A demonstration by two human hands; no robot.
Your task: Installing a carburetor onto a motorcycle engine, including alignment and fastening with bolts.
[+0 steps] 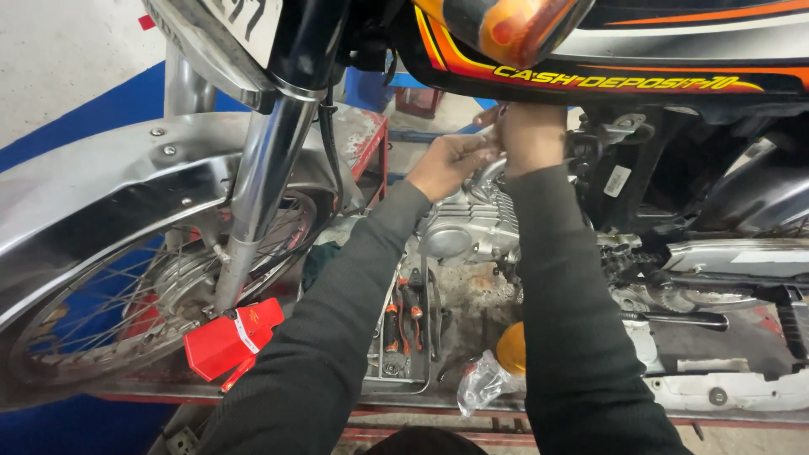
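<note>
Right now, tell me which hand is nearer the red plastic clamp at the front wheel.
Left. The left hand is at the silver engine, up and right of the red plastic clamp; the right hand is farther right, under the tank.

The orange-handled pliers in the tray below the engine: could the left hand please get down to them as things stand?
Probably yes. The left hand is up at the engine, and the pliers lie uncovered in the tray just beneath its forearm. Nothing visible blocks the way down, though the hand seems busy with a part.
</note>
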